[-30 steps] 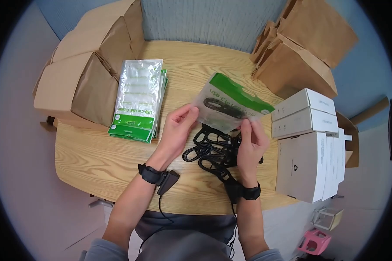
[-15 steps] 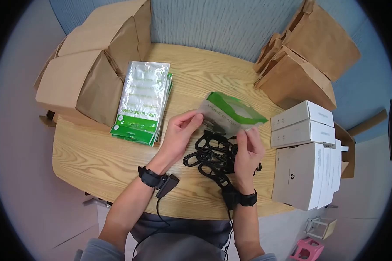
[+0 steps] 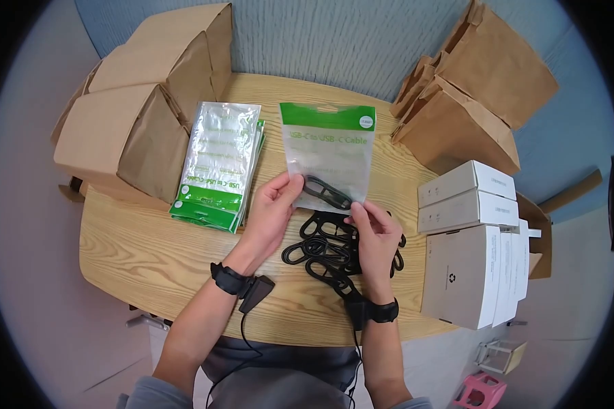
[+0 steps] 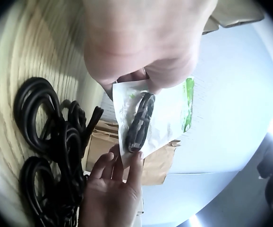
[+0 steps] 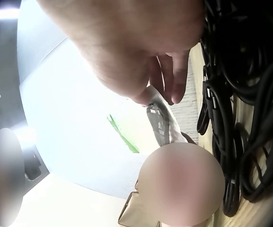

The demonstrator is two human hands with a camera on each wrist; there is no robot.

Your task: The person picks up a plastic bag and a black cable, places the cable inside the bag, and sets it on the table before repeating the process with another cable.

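Between both hands stands a clear plastic pouch with a green top band, printed USB-C to USB-C Cable. A coiled black cable lies inside, at the pouch's lower end. My left hand pinches the lower left edge between thumb and fingers. At the lower right corner my right hand pinches it likewise. In the left wrist view the coiled cable shows through the pouch. Several loose coiled black cables lie on the table below, partly hidden by the right hand.
A stack of flat green-banded pouches lies left of the hands. Brown cardboard boxes stand at the left, brown paper bags at the back right. White boxes are stacked on the wooden table at the right edge.
The pouch has swung from tilted and slanting rightward to nearly upright, its printed front now facing me and the cable at its bottom. The right hand has moved slightly left and down.
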